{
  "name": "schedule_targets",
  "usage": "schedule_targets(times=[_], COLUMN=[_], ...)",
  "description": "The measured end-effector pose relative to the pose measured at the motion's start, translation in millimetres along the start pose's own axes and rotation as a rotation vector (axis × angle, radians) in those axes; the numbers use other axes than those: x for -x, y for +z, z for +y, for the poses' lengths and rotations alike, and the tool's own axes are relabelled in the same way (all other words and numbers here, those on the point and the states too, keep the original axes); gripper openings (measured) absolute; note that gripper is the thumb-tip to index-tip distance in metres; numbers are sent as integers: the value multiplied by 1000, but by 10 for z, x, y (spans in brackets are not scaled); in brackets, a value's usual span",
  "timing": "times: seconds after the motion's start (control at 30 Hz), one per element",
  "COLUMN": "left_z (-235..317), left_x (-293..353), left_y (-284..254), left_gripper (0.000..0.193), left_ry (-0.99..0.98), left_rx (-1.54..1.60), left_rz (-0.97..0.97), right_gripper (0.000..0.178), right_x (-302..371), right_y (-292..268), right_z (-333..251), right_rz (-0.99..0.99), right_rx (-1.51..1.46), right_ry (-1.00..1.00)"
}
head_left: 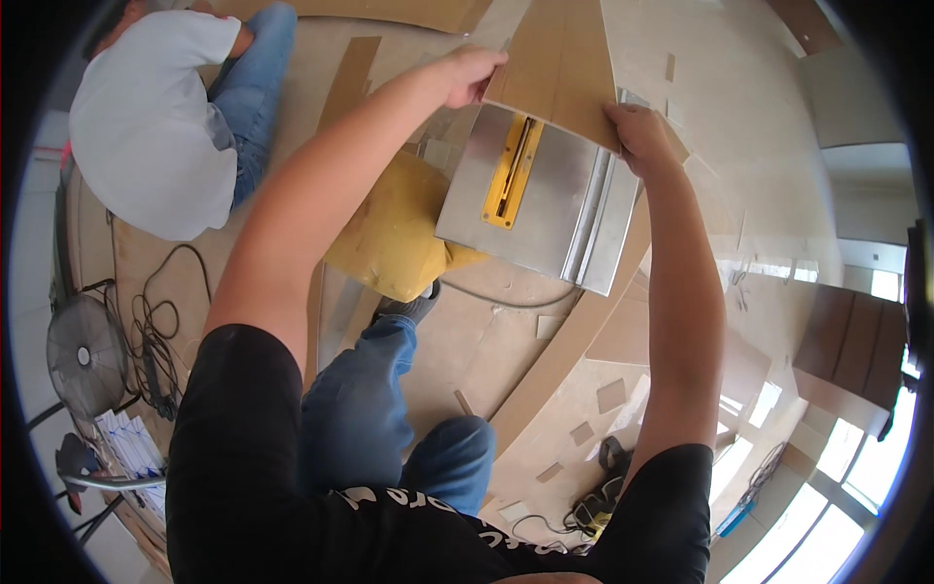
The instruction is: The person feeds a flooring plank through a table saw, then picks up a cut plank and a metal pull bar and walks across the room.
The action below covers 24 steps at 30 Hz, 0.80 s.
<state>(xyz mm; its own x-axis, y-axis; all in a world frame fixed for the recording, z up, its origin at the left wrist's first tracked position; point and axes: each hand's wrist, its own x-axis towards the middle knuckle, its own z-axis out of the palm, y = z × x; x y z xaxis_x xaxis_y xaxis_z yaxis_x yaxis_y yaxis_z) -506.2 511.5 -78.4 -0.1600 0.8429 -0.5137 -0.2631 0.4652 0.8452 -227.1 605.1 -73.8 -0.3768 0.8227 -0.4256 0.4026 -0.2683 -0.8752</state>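
Observation:
Both arms reach forward over a small table saw [555, 190] with a grey metal top and a yellow blade insert [513, 180]. Between my hands is a light brown wooden board [556, 68], its near edge raised above the saw's far part. My left hand [471, 76] grips the board's near left corner. At the near right corner my right hand [640, 134] is closed round the edge, thumb on top. The board's far end runs out of the picture at the top. A silver rail [595, 219] lies along the saw's right side.
Another person in a white shirt [156, 117] sits at the far left. A yellow piece [394, 234] stands left of the saw. Long wooden strips [564, 350] and small offcuts [611, 394] lie on the floor. A fan [83, 355] and tangled cables [156, 321] are at the left.

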Motion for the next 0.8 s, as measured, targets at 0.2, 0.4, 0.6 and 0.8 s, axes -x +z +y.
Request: schedule_targets(times=[0.2, 0.4, 0.6, 0.8], left_z=[-136, -385, -651, -723], left_x=[-417, -604, -857, -858], left_y=[-300, -113, 6, -140], left_gripper=[44, 33, 53, 50], left_ry=[-43, 282, 600, 679], left_rx=[-77, -311, -655, -604], left_rz=[-111, 110, 358, 281], right_gripper=[35, 40, 44, 42], right_x=[-431, -603, -682, -676], right_y=[175, 421, 493, 610], right_z=[297, 246, 501, 616], right_rz=[321, 528, 586, 660], right_rx=[765, 724, 704, 714], right_ry=[-316, -100, -269, -337])
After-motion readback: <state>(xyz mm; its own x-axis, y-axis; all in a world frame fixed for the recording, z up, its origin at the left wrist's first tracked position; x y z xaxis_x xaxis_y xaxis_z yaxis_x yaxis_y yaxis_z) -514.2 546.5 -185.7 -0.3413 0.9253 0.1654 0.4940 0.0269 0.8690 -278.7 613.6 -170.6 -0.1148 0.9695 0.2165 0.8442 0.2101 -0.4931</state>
